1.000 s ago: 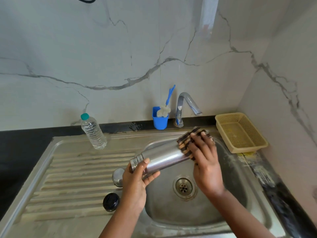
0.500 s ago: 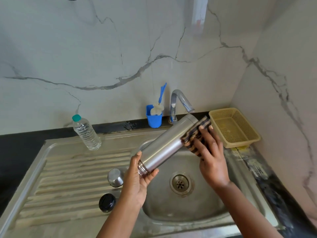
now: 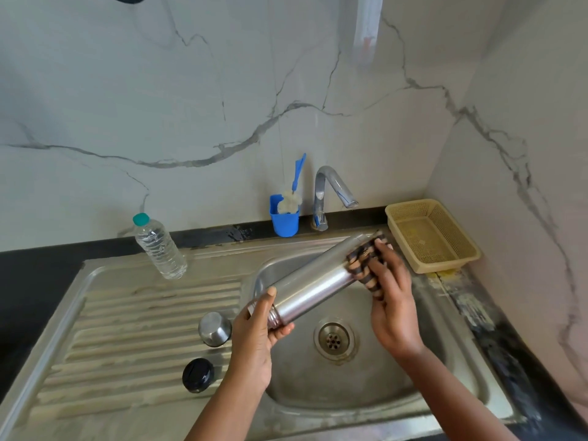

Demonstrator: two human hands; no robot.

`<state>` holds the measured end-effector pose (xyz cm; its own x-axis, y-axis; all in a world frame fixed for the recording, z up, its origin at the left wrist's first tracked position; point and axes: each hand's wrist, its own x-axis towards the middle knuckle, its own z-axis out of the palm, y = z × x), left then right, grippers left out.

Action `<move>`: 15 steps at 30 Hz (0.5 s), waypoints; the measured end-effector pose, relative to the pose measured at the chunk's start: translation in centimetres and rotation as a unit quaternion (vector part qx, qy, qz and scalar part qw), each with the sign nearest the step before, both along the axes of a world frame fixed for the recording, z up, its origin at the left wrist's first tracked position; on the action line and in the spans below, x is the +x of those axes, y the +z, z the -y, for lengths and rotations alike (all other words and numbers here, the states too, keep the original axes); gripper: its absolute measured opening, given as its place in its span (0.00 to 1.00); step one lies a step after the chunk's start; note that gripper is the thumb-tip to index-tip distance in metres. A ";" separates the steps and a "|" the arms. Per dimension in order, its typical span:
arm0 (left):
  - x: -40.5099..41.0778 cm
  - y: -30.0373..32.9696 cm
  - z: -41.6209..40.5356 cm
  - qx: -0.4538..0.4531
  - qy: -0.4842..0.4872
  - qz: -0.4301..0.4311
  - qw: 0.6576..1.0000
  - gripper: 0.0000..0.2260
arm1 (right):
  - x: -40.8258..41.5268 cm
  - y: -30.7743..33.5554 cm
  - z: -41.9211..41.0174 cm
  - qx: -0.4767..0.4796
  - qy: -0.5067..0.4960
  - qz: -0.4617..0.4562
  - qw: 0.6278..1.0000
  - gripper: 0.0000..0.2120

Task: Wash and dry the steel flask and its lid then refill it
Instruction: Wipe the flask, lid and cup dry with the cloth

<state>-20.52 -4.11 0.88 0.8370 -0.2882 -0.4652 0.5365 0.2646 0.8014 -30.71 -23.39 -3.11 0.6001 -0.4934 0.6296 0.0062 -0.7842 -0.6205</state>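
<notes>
Two hands are being used over the sink basin (image 3: pixel 423 370): the steel flask (image 3: pixel 313 283) is being gripped at its threaded neck by the left hand (image 3: pixel 254 342) and kept slanted, probably for draining, while a striped cloth (image 3: pixel 366 265) is being pressed around its smooth base by the right hand (image 3: pixel 393 305). Both lid parts, one steel cap (image 3: pixel 215 328) and one black stopper (image 3: pixel 198 374), are being left on the ribbed drainboard (image 3: pixel 127 329).

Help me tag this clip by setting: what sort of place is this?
Most likely a home kitchen sink area: a steel sink with ribbed drainboard, a tap against a marble-look wall, and a dish brush in a blue holder.
</notes>
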 end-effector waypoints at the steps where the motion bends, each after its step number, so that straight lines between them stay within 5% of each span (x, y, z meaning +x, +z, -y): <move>1: -0.1 0.0 -0.2 0.001 -0.002 0.020 1.000 0.10 | -0.1 0.1 -0.1 0.089 0.023 0.027 0.995 0.25; 4: -0.1 0.0 -0.9 0.007 -0.032 0.114 0.993 0.16 | -0.5 1.2 -0.2 0.356 0.023 0.080 0.931 0.23; 7: 0.8 0.1 -2.0 0.064 -0.132 0.329 0.933 0.23 | -0.9 2.9 0.1 0.284 0.051 0.083 0.954 0.26; 8: 1.3 0.2 -2.1 0.108 -0.166 0.432 0.880 0.25 | -0.7 3.4 0.3 0.241 0.069 0.077 0.965 0.25; 10: 2.2 0.3 -1.8 0.189 -0.212 0.632 0.721 0.25 | -0.4 4.8 0.4 0.146 0.132 0.038 0.980 0.22; 12: 2.4 0.2 -1.2 0.238 -0.218 0.744 0.585 0.24 | 0.2 5.8 -0.7 0.052 0.204 -0.037 0.977 0.25; 15: 2.3 0.3 -1.1 0.252 -0.205 0.812 0.484 0.22 | 0.8 5.5 -1.3 -0.024 0.258 -0.113 0.959 0.27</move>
<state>-18.24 -2.97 1.16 0.1372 -0.7781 0.6130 -0.9857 -0.0464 0.1618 -29.87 -22.12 2.36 0.8806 -0.0684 0.4689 0.2700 -0.7408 -0.6151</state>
